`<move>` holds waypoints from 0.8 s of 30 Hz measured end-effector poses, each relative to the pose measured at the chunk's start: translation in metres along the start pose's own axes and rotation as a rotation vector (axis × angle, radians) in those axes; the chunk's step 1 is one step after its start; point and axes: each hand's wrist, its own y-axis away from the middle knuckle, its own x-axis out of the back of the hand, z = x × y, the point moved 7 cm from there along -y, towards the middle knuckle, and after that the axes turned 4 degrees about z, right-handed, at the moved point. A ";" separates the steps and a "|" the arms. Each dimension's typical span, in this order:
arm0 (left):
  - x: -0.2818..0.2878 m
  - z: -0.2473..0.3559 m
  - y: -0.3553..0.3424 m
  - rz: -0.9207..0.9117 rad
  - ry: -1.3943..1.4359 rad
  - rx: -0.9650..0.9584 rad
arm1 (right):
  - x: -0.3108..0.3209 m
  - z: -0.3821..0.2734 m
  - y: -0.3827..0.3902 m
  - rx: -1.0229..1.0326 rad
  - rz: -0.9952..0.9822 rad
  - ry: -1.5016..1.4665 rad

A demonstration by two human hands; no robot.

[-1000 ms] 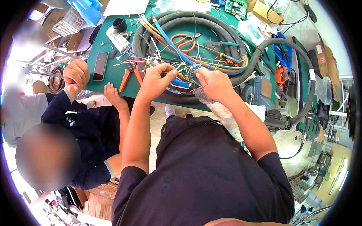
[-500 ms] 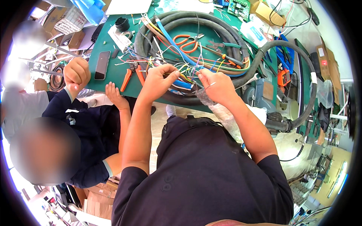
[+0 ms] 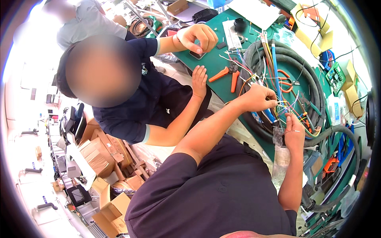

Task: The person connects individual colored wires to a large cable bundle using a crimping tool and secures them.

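Note:
My left hand is closed in a pinch over a bundle of thin multicoloured wires. Close by on the right, my right hand also pinches among these wires, its fingertips together. Which strands each hand grips is too small to make out. The wires spread from the stripped end of a thick black cable, coiled on the green table. Thicker blue, brown and orange cores run across the coil. Clear plastic wrap hangs beside my right forearm.
Orange-handled wire strippers lie left of the coil, and orange-handled scissors inside it. A co-worker sits at my left, one hand raised over a phone. A green circuit board and cardboard boxes stand far right.
The view has swung left, so the table now appears further right. Both my hands stay at the wires. The co-worker's raised hand now overlaps the phone in the picture.

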 end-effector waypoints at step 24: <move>-0.013 -0.006 -0.003 -0.068 0.136 0.148 | 0.007 0.003 -0.001 -0.013 -0.010 0.123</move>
